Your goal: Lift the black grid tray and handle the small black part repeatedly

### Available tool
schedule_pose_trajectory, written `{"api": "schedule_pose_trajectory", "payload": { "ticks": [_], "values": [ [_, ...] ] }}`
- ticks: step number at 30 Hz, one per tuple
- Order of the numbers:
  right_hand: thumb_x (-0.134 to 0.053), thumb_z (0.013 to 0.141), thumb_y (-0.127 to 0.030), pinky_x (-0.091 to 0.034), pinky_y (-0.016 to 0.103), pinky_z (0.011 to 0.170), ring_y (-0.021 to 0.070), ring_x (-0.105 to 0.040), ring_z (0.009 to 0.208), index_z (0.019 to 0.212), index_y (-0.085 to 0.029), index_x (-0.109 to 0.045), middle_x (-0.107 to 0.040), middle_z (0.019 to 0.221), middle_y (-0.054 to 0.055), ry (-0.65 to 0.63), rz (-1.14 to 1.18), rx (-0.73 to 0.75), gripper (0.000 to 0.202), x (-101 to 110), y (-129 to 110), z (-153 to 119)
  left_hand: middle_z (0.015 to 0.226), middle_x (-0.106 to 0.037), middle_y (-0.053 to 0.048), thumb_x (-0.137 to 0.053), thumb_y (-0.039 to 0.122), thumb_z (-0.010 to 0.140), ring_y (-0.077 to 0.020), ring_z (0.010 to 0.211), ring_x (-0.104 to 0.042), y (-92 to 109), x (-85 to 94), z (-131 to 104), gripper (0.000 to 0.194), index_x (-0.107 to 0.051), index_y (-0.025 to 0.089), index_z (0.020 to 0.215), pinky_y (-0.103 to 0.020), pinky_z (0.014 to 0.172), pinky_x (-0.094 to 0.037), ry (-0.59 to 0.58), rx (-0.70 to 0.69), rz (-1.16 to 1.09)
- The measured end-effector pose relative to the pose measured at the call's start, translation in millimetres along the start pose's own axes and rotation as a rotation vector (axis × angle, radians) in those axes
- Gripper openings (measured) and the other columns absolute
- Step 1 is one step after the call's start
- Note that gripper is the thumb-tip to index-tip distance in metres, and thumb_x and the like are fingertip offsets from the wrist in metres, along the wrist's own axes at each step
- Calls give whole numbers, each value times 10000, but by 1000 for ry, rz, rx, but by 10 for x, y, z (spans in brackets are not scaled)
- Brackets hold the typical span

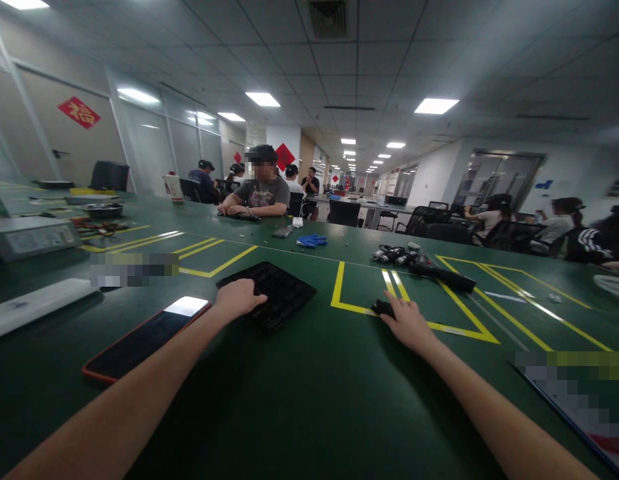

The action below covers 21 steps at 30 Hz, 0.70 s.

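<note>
**Caution: Slip Hazard**

Left hand [237, 297] grasps the black tray [292, 285] at its left edge; right hand [407, 323] touches a small black part [382, 308] on the yellow tape [352, 309], grip indeterminable; loose fingers could drop it.

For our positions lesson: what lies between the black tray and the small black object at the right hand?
The head view shows green tabletop and a yellow tape corner between the black tray and small black object.
</note>
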State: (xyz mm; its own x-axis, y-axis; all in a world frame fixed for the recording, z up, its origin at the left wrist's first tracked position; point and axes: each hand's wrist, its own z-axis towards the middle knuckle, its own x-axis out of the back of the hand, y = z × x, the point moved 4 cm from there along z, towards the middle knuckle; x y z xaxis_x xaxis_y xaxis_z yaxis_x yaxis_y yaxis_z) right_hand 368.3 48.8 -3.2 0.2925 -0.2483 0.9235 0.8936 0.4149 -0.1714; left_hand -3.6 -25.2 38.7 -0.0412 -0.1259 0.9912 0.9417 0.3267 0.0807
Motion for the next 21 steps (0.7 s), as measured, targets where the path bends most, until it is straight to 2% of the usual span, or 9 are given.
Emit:
{"api": "schedule_pose_trajectory", "payload": {
  "ticks": [3,5,8,10,12,15,18,21],
  "values": [
    [-440,815,-362,-407,476,856,329,-488,1042,1273,-130,-445,-560,1158,166,6,-50,6,513,18,4,-8,1006,-639,-184,-465,485,756,-309,920,-598,36,50,-2,419,-626,118,876,-340,710,-451,-4,-11,13],
    [-453,807,-395,-360,522,919,349,-440,1113,1265,-116,-451,-526,1205,171,93,-71,28,536,107,-104,-35,984,-638,-182,-371,400,829,-292,928,-595,147,157,-75,397,-619,102,911,-348,751,-446,95,-47,-4],
    [-440,822,-357,-261,553,1014,333,-369,1207,1270,-147,-445,-486,1262,144,199,-27,116,495,233,-433,-154,1002,-636,-140,-255,165,853,-227,963,-585,454,243,-332,394,-579,101,1067,-321,828,-431,248,-189,-176],
    [-428,834,-365,-256,534,1042,312,-353,1234,1291,-164,-423,-468,1293,129,140,65,211,500,236,-717,-286,1010,-643,-98,-273,115,833,-196,929,-598,714,136,-553,422,-538,140,1161,-308,815,-454,202,-345,-337],
    [-419,842,-372,-240,524,1065,302,-337,1259,1316,-168,-395,-436,1339,115,13,125,289,516,182,-981,-441,1162,-593,-89,-333,93,802,-197,1054,-549,962,-40,-764,445,-518,164,1201,-330,918,-416,161,-563,-384],
    [-356,865,-436,-230,544,1064,321,-312,1283,1325,-150,-386,-385,1388,121,-185,156,369,543,86,-1229,-634,1287,-514,-104,-359,64,776,-211,1187,-460,1129,-327,-894,475,-518,153,1215,-374,1017,-339,64,-684,-329],
    [-303,885,-443,-260,532,1052,307,-337,1274,1304,-174,-416,-400,1381,105,-238,160,412,511,93,-1247,-652,1299,-503,-116,-348,75,800,-214,1200,-451,1136,-425,-882,446,-532,139,1202,-387,1017,-346,11,-664,-257],
    [-340,883,-358,-262,492,1058,271,-355,1259,1269,-197,-454,-432,1356,83,-88,96,384,434,215,-1034,-476,1300,-501,-120,-361,135,840,-230,1214,-432,1180,-279,-1025,397,-527,141,1200,-422,1015,-343,101,-723,-239]
  ]
}}
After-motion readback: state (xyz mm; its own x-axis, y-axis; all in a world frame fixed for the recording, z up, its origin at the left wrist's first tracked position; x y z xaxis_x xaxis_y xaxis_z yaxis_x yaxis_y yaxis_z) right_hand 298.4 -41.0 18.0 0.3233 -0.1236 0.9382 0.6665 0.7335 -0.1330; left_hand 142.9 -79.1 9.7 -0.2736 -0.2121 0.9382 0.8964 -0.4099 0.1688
